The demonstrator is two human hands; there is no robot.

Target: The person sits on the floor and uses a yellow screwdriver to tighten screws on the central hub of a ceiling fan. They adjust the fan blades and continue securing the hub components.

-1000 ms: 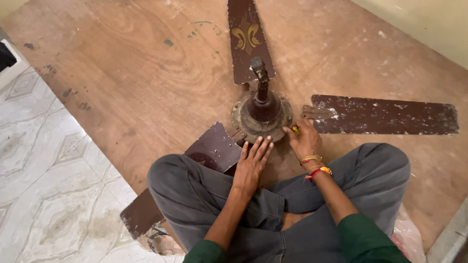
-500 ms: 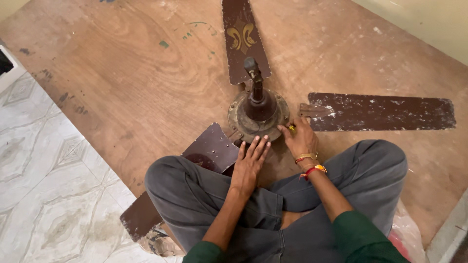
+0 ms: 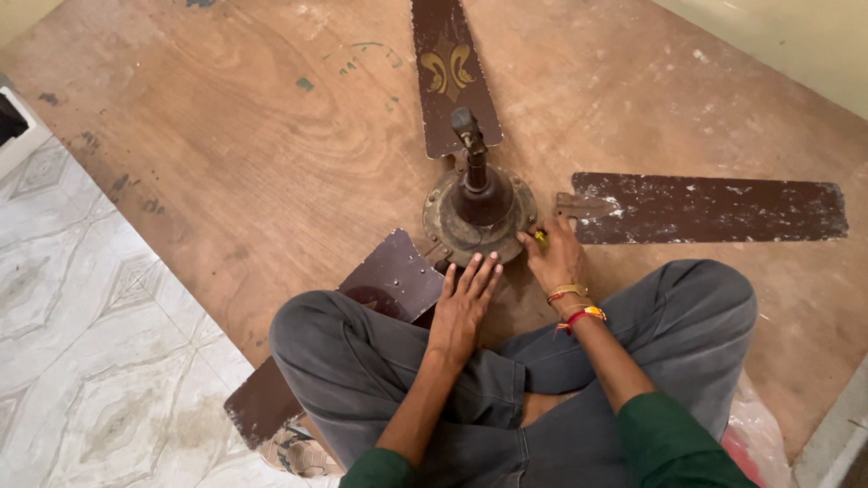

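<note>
We are sitting cross-legged on the board [image 3: 226, 163], grey-trousered knees splayed, with the near blade [image 3: 389, 276] running under our left leg toward the tiled floor [image 3: 81, 361].

Left hand [image 3: 466, 303]: lying flat, fingers spread and straight, fingertips [image 3: 493, 262] touching the near rim of the motor [image 3: 479, 212]. It is holding nothing; it appears to be steadying the housing.

Right hand [image 3: 556, 258]: curled narrow at the motor's right edge, just by the root of the right blade [image 3: 714, 208]. Something small and yellow [image 3: 541, 238] is showing between the fingers; we cannot tell whether it is a tool tip or a fastener. Bangle and red thread are sitting on the wrist.

The fan is lying on the board, rod [image 3: 470, 149] pointing up and slightly tilted, rusty motor in the middle, all three blades appearing attached. The far blade [image 3: 452, 72], with a gold emblem, is pointing away from us.

Judgement: we are working at the fixing where the right blade's bracket is meeting the motor. Next move is calling for a firm hold from the left hand while the right is turning at that joint, keeping the small part from slipping away.
</note>
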